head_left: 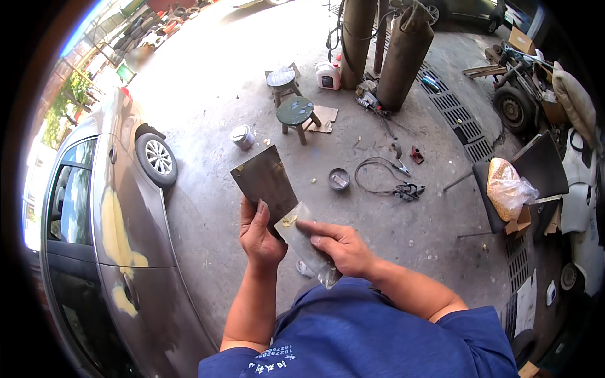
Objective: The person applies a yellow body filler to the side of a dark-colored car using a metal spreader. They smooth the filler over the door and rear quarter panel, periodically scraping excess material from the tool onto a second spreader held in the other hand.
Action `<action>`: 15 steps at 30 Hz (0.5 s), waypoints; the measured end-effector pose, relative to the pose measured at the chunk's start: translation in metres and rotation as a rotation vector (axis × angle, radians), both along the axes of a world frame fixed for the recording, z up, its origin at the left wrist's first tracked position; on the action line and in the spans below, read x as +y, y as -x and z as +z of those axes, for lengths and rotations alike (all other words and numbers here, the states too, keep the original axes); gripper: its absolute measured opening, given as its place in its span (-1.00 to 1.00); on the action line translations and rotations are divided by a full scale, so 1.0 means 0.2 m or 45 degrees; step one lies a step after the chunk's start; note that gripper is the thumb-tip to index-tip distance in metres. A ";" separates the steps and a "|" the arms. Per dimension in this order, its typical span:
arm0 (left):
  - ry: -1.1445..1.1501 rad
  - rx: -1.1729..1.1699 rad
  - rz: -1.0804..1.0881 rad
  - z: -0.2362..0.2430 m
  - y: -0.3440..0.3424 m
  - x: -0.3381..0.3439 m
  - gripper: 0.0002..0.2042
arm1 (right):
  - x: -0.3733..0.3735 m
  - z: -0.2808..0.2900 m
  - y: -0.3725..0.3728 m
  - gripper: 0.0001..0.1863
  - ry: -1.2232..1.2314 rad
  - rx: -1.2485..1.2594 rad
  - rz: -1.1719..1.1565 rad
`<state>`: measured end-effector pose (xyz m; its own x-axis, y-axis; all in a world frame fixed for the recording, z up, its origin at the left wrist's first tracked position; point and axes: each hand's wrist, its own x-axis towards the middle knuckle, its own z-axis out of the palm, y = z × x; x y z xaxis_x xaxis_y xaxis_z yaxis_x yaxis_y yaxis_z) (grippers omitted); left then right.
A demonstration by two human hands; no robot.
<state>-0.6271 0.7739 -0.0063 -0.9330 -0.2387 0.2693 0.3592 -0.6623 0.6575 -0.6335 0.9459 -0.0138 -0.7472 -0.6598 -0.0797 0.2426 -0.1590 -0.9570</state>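
My left hand [261, 238] grips a dark, flat rectangular plate [262, 179] by its lower part, thumb on the face. In my right hand [343, 250] is a pale, flat putty spreader [302, 238], its far edge against the plate's lower right corner. A dab of yellowish putty [290, 220] sits on the spreader near that edge. My right fingers lie along its face, and its near end sticks out below the hand. To the left stands a grey-brown car [151, 283] with pale yellow filler patches [117, 230] on its side.
Ahead are a green stool [296, 111], another stool [281, 78], a paint can [241, 137], a round tin [338, 179] and cables with clamps [408, 191]. Tall cylinders [406, 60] stand beyond. At right, a chair [545, 167] bears a bag [506, 188] beside a floor grate [463, 120].
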 end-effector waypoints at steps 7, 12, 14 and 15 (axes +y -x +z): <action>0.007 -0.084 -0.031 0.02 0.00 -0.02 -0.59 | 0.00 0.01 -0.03 -0.61 -0.101 0.271 -0.059; 0.167 -0.101 -0.119 -0.01 -0.01 0.01 -0.53 | 0.01 0.13 0.13 -0.63 -0.140 0.108 0.048; 0.059 -0.056 -0.200 0.00 -0.01 0.04 -0.45 | -0.01 0.08 0.17 -0.63 -0.047 0.203 -0.038; 0.099 -0.117 -0.183 0.00 -0.01 0.05 -0.38 | -0.02 0.08 0.18 -0.62 -0.036 0.213 -0.088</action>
<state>-0.6251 0.7841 -0.0066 -0.9776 -0.0826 0.1935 0.2002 -0.6484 0.7345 -0.6702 0.9419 0.0012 -0.7948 -0.6060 0.0318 0.0692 -0.1425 -0.9874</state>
